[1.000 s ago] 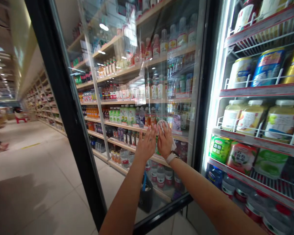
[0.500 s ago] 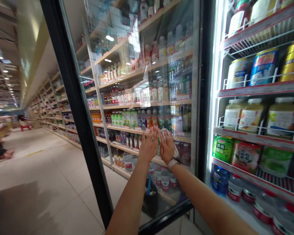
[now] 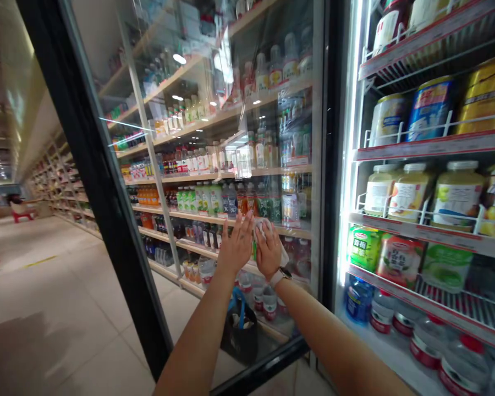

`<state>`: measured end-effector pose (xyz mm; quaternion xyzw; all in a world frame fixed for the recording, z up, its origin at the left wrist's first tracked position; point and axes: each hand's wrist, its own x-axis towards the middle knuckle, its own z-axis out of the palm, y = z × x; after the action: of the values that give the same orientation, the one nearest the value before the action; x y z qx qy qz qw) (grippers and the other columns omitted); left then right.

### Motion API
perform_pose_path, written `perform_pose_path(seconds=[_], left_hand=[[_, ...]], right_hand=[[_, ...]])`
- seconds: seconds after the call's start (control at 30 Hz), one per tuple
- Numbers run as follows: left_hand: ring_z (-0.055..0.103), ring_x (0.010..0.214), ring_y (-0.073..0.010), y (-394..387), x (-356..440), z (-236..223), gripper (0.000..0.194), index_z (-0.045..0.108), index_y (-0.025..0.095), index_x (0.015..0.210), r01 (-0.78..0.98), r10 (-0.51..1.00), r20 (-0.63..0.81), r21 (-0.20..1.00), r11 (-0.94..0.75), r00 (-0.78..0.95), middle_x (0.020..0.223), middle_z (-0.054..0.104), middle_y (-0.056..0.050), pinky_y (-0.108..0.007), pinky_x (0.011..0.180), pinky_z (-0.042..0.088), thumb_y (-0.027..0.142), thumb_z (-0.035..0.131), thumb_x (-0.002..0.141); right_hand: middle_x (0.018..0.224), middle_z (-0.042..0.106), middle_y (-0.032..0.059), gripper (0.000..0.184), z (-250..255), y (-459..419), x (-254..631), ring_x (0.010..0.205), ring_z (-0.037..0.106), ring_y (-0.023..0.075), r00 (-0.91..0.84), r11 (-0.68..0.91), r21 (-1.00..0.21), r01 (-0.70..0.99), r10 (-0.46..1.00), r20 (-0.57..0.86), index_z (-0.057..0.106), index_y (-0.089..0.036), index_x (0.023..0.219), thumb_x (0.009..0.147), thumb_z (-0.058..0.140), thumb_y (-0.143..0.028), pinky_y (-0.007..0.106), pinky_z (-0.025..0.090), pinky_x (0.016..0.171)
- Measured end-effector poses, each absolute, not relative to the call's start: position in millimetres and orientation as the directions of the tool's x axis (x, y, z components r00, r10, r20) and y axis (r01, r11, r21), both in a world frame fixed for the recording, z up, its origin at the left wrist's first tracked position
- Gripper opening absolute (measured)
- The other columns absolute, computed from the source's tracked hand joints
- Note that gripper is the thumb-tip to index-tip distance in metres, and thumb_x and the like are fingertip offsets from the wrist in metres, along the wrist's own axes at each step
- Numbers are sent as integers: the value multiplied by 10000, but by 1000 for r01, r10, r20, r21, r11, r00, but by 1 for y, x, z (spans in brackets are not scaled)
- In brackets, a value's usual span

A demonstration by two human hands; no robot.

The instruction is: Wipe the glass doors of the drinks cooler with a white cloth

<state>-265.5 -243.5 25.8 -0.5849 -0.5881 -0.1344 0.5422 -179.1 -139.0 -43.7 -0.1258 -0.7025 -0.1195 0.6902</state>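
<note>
A glass cooler door (image 3: 198, 124) in a black frame stands swung open before me. My left hand (image 3: 236, 245) lies flat against the glass, fingers spread, holding nothing. Close beside it on the right, my right hand (image 3: 268, 254) presses a white cloth (image 3: 285, 255) to the pane. Part of the cloth shows above the fingers and along the hand's outer side; the palm hides the rest. A watch (image 3: 281, 275) with a pale band is on the right wrist.
At right, a lit cooler holds shelves of drinks, including yellowish bottles (image 3: 410, 192) and large water bottles (image 3: 431, 341). Through the glass show wooden shelves of bottles and a dark bucket (image 3: 240, 333) with a blue handle. Tiled floor (image 3: 61, 308) and a red stool (image 3: 22, 213) are at left.
Both hands, with the cloth under the right one, appear slightly further left in the picture. The whole view has shifted too, and more of the dark bucket shows.
</note>
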Motion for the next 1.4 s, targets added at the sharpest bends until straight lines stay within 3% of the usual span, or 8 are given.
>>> perform_pose_path(seconds=[0.2, 0.6, 0.77, 0.93, 1.03, 1.27, 1.4], left_hand=[[88, 1511, -260, -245, -263, 24, 580, 266, 128, 1522, 808, 520, 801, -501, 310, 297, 1584, 234, -84, -579, 1231, 40, 247, 386, 967], [179, 1501, -259, -253, -252, 25, 577, 244, 129, 1529, 811, 563, 786, -492, 316, 257, 1589, 225, -101, -571, 1227, 118, 259, 358, 978], [166, 1503, -257, -256, -246, 25, 588, 223, 111, 1531, 806, 553, 792, -492, 329, 257, 1587, 229, -109, -560, 1231, 109, 274, 358, 983], [120, 1509, -248, -259, -238, 25, 596, 202, 115, 1533, 805, 563, 789, -490, 335, 246, 1592, 206, -101, -570, 1227, 132, 249, 369, 977], [70, 1512, -241, -260, -235, 25, 609, 191, 110, 1533, 807, 567, 787, -488, 334, 242, 1591, 201, -101, -578, 1222, 146, 241, 381, 969], [76, 1509, -243, -263, -234, 26, 604, 178, 121, 1532, 820, 575, 783, -479, 313, 237, 1585, 213, -115, -591, 1217, 134, 220, 372, 969], [68, 1509, -240, -262, -234, 25, 615, 162, 124, 1535, 825, 584, 780, -472, 311, 226, 1584, 217, -118, -593, 1216, 134, 212, 377, 965]], right_hand=[[1561, 380, 97, 609, -48, -139, -178, 1495, 230, 290, -13, 940, -15, 340, 20, 1000, 274, -257, 1546, 956, 372, -145, 580, 335, 1166], [1574, 350, 94, 635, -54, -147, -171, 1499, 217, 294, -22, 944, -37, 327, 47, 999, 241, -270, 1554, 946, 358, -134, 603, 329, 1160], [1581, 335, 94, 633, -91, -161, -170, 1499, 216, 302, -35, 943, -108, 316, 125, 992, 237, -282, 1554, 952, 371, -136, 617, 344, 1144], [1597, 300, 93, 651, -133, -175, -163, 1502, 211, 276, -117, 953, -96, 287, 134, 984, 211, -278, 1558, 950, 362, -103, 588, 369, 1142], [1611, 266, 79, 649, -111, -174, -159, 1503, 208, 282, -106, 963, -95, 253, 126, 986, 208, -301, 1556, 955, 351, -105, 612, 345, 1149], [1617, 252, 63, 594, 6, -156, -159, 1511, 173, 277, 24, 973, -100, 206, 97, 995, 202, -294, 1560, 989, 334, -195, 617, 244, 1202], [1609, 271, 79, 613, -1, -153, -160, 1512, 162, 293, 10, 973, -70, 221, 69, 998, 204, -272, 1562, 975, 360, -188, 622, 268, 1188]])
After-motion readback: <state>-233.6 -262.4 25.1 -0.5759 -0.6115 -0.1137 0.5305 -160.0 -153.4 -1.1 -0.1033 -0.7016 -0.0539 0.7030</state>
